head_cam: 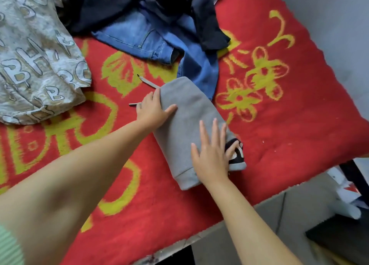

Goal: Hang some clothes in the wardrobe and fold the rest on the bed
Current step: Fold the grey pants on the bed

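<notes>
Covering nearly the whole view, the bed (279,125) wears a red blanket w/ yellow flower pattern; its near edge runs diagonally at bottom right, floor beyond. Next biggest: a pale grey letter-print garment (34,65) spread at the upper left, well apart from the work. Then the unsorted pile at top centre: dark navy clothes (111,7) lying over blue jeans (139,37), one denim leg trailing down until it touches the far end of the piece in hand.

That piece, the grey sweatshirt (185,125), sits mid-bed as a long narrow folded bundle, angled, ribbed hem nearest the person, a bit of black-and-white print poking out at its right side. The left hand (153,109) lies flat on the bundle's far-left edge, fingers straight, pressing. The right hand (211,153) presses the near end, fingers spread and straight, thumb tucked by the print; neither hand clamps anything. Smallest: two drawstring ends (147,82) sticking out on the blanket by the left hand.

Judgement: fold is mid-way, prob. being flattened before a final fold. Risks: the strings get left out and drag the layers open when the bundle is lifted; the print corner bulges and makes the fold lopsided; the jeans leg touching the far end could catch and pull along; the bundle lies fairly close to the bed edge, so a hard push rightward might slide it off.
</notes>
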The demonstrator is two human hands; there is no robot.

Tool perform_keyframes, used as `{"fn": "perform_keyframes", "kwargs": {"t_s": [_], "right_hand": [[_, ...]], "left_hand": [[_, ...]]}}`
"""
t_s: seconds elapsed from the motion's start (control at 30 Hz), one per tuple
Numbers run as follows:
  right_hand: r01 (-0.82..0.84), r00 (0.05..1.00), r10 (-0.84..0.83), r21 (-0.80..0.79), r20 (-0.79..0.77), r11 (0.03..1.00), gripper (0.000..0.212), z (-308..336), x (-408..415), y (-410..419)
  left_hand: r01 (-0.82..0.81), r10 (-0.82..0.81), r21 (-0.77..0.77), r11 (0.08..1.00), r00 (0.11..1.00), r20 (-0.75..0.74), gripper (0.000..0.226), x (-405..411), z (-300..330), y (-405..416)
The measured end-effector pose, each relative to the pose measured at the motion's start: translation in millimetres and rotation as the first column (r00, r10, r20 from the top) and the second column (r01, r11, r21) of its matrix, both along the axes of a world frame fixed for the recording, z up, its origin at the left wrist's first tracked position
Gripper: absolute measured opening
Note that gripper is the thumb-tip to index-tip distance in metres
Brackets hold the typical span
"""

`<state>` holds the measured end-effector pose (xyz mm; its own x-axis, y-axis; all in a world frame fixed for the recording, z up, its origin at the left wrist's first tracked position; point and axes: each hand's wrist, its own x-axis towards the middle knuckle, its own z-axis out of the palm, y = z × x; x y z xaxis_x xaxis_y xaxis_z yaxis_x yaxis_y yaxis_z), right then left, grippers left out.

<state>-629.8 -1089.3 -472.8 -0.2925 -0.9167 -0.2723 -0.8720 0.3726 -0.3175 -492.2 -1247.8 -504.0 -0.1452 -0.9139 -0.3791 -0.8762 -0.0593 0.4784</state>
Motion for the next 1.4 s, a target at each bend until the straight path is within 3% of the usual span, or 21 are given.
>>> {"fn": "perform_keyframes", "kwargs": {"t_s": [0.07, 0.17, 0.27, 0.33, 0.4, 0.47, 0.6, 0.63, 0.7, 0.8, 0.87, 0.97, 1.03, 1.07, 1.2, 1.4], "right_hand": [[0.137, 0.990, -0.135, 0.134, -0.026, 0.981, 0.074, -20.0, 0.5, 0.8], [0.406, 0.904, -0.421, 0.169, 0.067, 0.898, 0.087, -39.5, -13.1, 5.9], [0.708, 0.619, -0.745, 0.234, 0.251, 0.667, 0.097, -44.6, -22.0, 11.3], [0.788, 0.477, -0.802, 0.229, 0.360, 0.572, 0.097, -43.9, -23.6, 16.8], [0.779, 0.507, -0.749, 0.145, 0.426, 0.610, 0.091, -40.1, -19.0, 19.4], [0.704, 0.605, -0.643, 0.063, 0.469, 0.707, 0.085, -35.1, -9.4, 12.3], [0.352, 0.796, -0.269, -0.053, 0.541, 0.935, 0.077, -28.3, 37.1, -33.3], [0.215, 0.844, -0.157, -0.057, 0.512, 0.975, 0.074, -29.0, 56.5, -46.6], [0.026, 0.942, -0.031, 0.019, 0.335, 0.999, 0.068, -29.7, 83.3, -66.0], [-0.057, 0.998, 0.056, 0.090, 0.020, 0.994, 0.067, -18.2, 112.8, -63.4], [-0.228, 0.967, 0.222, -0.034, -0.129, 0.973, 0.077, -5.7, 125.8, -37.4], [-0.598, 0.791, 0.576, -0.064, -0.208, 0.799, 0.091, -1.8, 133.2, 26.0], [-0.723, 0.645, 0.726, 0.118, -0.238, 0.681, 0.101, -6.9, 129.1, 60.6], [-0.730, 0.605, 0.757, 0.207, -0.246, 0.651, 0.106, -10.6, 124.8, 66.2], [-0.641, 0.609, 0.721, 0.332, -0.331, 0.693, 0.114, -31.4, 112.1, 29.1], [-0.587, 0.642, 0.714, 0.420, -0.278, 0.692, 0.089, -45.0, 110.5, 4.8]], "left_hand": [[0.000, 0.016, 0.165, 0.986, 0.995, -0.097, 0.073, 2.3, -8.1, -14.1], [0.038, -0.023, 0.290, 0.956, 0.998, -0.056, 0.067, 3.9, -15.9, -24.4], [0.077, -0.031, 0.374, 0.924, 0.991, -0.129, 0.064, 9.6, -23.0, -17.2], [0.061, 0.030, 0.453, 0.890, 0.981, -0.191, 0.063, 17.5, -24.6, -3.3], [-0.010, 0.122, 0.437, 0.899, 0.966, -0.228, 0.045, 35.6, -24.3, 16.3], [-0.126, 0.220, 0.362, 0.924, 0.947, -0.233, 0.032, 64.1, -19.1, 39.8], [-0.537, 0.596, 0.269, 0.800, 0.765, -0.244, 0.048, 148.8, -11.1, 107.1], [-0.587, 0.639, 0.255, 0.768, 0.731, -0.240, 0.051, 171.2, -12.2, 125.5], [-0.582, 0.634, 0.262, 0.770, 0.746, -0.205, 0.052, 195.6, -17.8, 147.5], [-0.602, 0.627, 0.193, 0.775, 0.771, -0.110, 0.063, 211.7, -15.6, 155.2], [-0.520, 0.518, -0.068, 0.852, 0.854, -0.039, 0.073, 207.6, 0.6, 157.3], [-0.056, 0.085, -0.334, 0.941, 0.994, 0.073, 0.085, 180.6, 14.0, 189.7], [0.190, -0.127, -0.288, 0.939, 0.967, 0.222, 0.103, 166.4, 9.4, 217.2], [0.235, -0.178, -0.197, 0.952, 0.946, 0.270, 0.110, 164.0, 5.7, 225.1], [0.239, -0.207, -0.052, 0.970, 0.915, 0.347, 0.117, 160.0, -16.5, 204.7], [0.312, -0.269, -0.043, 0.949, 0.874, 0.405, 0.081, 154.9, -32.8, 166.6]]}}
